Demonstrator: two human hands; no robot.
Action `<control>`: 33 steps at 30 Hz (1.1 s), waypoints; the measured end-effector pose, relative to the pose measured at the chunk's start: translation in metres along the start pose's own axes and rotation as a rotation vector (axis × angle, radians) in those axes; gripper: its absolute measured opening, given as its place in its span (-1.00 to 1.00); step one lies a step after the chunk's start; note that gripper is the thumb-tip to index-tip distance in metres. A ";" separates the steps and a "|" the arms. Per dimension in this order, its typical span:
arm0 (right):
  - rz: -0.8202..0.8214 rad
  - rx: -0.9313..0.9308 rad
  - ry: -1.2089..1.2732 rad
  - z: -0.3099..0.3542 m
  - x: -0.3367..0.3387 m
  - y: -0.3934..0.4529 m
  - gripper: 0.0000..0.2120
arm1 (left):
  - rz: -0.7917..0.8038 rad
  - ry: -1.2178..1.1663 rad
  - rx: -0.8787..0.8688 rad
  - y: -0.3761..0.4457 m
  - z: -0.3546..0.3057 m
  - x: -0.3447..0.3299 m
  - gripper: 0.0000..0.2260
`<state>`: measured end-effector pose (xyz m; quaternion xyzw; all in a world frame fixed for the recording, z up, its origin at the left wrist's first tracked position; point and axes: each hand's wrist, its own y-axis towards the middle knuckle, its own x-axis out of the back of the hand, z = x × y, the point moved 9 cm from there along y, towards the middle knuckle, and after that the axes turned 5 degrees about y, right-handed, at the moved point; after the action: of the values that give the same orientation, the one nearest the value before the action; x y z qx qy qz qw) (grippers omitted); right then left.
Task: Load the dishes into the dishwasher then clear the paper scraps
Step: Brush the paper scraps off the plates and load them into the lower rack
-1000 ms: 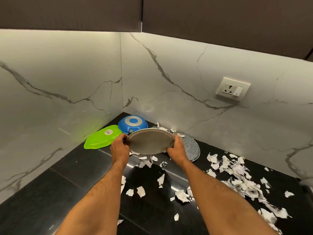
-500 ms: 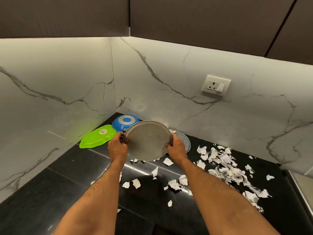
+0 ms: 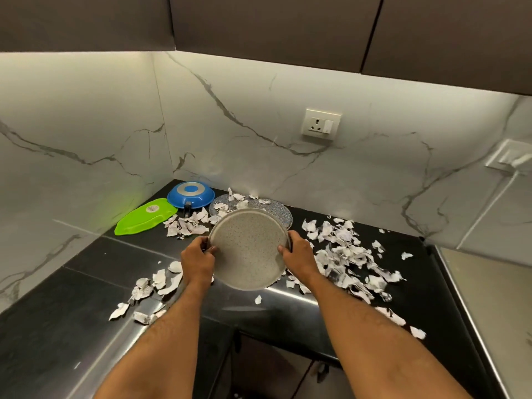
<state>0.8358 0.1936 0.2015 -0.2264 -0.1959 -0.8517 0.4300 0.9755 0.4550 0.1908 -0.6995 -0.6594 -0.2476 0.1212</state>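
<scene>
Both hands, left hand (image 3: 198, 259) and right hand (image 3: 299, 254), grip my speckled grey plate (image 3: 249, 249) by opposite rims, tilted above the black worktop (image 3: 86, 283), probably so paper scraps (image 3: 342, 254) slide off before loading.

Home kitchen: black stone counter (image 3: 86, 283), marble backsplash (image 3: 244, 116), wall cabinets (image 3: 259, 24), socket (image 3: 321, 124), pan (image 3: 191, 194).

paper scraps (image 3: 342, 251) litter counter right, green plate (image 3: 145, 216) and blue pan (image 3: 191, 194) crowd back corner
</scene>
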 end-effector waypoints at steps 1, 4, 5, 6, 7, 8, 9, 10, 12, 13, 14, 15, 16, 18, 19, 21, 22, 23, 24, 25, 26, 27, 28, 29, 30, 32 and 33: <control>-0.005 -0.004 0.003 -0.005 0.007 -0.008 -0.76 | 0.012 0.015 -0.005 -0.009 -0.002 -0.002 -0.77; -0.016 -0.008 0.004 -0.021 0.031 -0.040 -0.75 | 0.022 0.048 -0.024 -0.050 -0.012 -0.008 -0.80; -0.019 -0.011 -0.001 -0.029 0.039 -0.054 -0.74 | 0.019 0.057 -0.029 -0.067 -0.013 -0.011 -0.80; -0.026 -0.012 -0.012 -0.031 0.043 -0.059 -0.72 | 0.011 0.061 -0.032 -0.073 -0.013 -0.011 -0.80; -0.023 -0.025 0.002 -0.040 0.054 -0.075 -0.70 | 0.016 0.066 -0.039 -0.093 -0.018 -0.015 -0.80; -0.025 -0.027 0.019 -0.045 0.062 -0.084 -0.69 | 0.019 0.066 -0.043 -0.105 -0.021 -0.018 -0.80; -0.027 -0.029 0.036 -0.047 0.066 -0.090 -0.69 | 0.021 0.067 -0.043 -0.113 -0.020 -0.018 -0.80; -0.032 -0.028 0.038 -0.049 0.071 -0.100 -0.69 | 0.026 0.076 -0.048 -0.125 -0.023 -0.018 -0.79; -0.023 -0.048 0.028 -0.065 0.086 -0.136 -0.71 | 0.053 0.115 -0.036 -0.166 -0.023 -0.024 -0.79; -0.014 -0.069 0.030 -0.075 0.090 -0.156 -0.71 | 0.074 0.120 -0.023 -0.187 -0.020 -0.025 -0.81; -0.006 -0.094 0.027 -0.085 0.095 -0.177 -0.71 | 0.099 0.115 -0.017 -0.208 -0.017 -0.027 -0.82; 0.000 -0.110 0.030 -0.093 0.098 -0.196 -0.71 | 0.120 0.117 -0.012 -0.227 -0.013 -0.027 -0.82; 0.004 -0.120 0.027 -0.096 0.101 -0.212 -0.70 | 0.130 0.117 -0.015 -0.240 -0.012 -0.026 -0.81; -0.021 -0.127 0.009 -0.099 0.113 -0.238 -0.69 | 0.136 0.121 -0.027 -0.261 -0.016 -0.024 -0.81; -0.040 -0.137 0.009 -0.102 0.118 -0.249 -0.69 | 0.143 0.122 -0.030 -0.271 -0.018 -0.024 -0.82; -0.066 -0.163 0.012 -0.106 0.126 -0.270 -0.68 | 0.166 0.101 -0.025 -0.287 -0.020 -0.024 -0.85; -0.077 -0.171 0.003 -0.106 0.130 -0.283 -0.68 | 0.185 0.089 -0.030 -0.296 -0.022 -0.023 -0.85; -0.092 -0.176 -0.003 -0.106 0.133 -0.292 -0.69 | 0.200 0.083 -0.035 -0.303 -0.022 -0.023 -0.84; -0.111 -0.188 -0.007 -0.107 0.136 -0.304 -0.69 | 0.217 0.079 -0.041 -0.311 -0.022 -0.023 -0.83; -0.125 -0.197 -0.004 -0.107 0.139 -0.316 -0.70 | 0.235 0.072 -0.039 -0.318 -0.020 -0.022 -0.81; -0.132 -0.210 -0.001 -0.108 0.140 -0.328 -0.71 | 0.253 0.062 -0.038 -0.325 -0.017 -0.022 -0.80; -0.139 -0.221 0.000 -0.108 0.141 -0.342 -0.71 | 0.273 0.053 -0.038 -0.334 -0.014 -0.022 -0.80; -0.145 -0.229 0.002 -0.108 0.142 -0.355 -0.72 | 0.291 0.051 -0.037 -0.342 -0.011 -0.021 -0.80; -0.158 -0.245 0.004 -0.111 0.142 -0.370 -0.74 | 0.309 0.057 -0.033 -0.352 -0.006 -0.021 -0.81; -0.170 -0.262 -0.006 -0.114 0.142 -0.385 -0.76 | 0.324 0.066 -0.031 -0.363 -0.001 -0.021 -0.82; -0.177 -0.307 -0.020 -0.125 0.139 -0.418 -0.79 | 0.357 0.085 -0.022 -0.386 0.011 -0.021 -0.83; -0.179 -0.322 -0.016 -0.130 0.138 -0.433 -0.79 | 0.372 0.093 -0.018 -0.398 0.015 -0.021 -0.84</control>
<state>0.3793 0.2750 0.1110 -0.2807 -0.0795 -0.9052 0.3092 0.5874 0.4845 0.1051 -0.7982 -0.5099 -0.2591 0.1891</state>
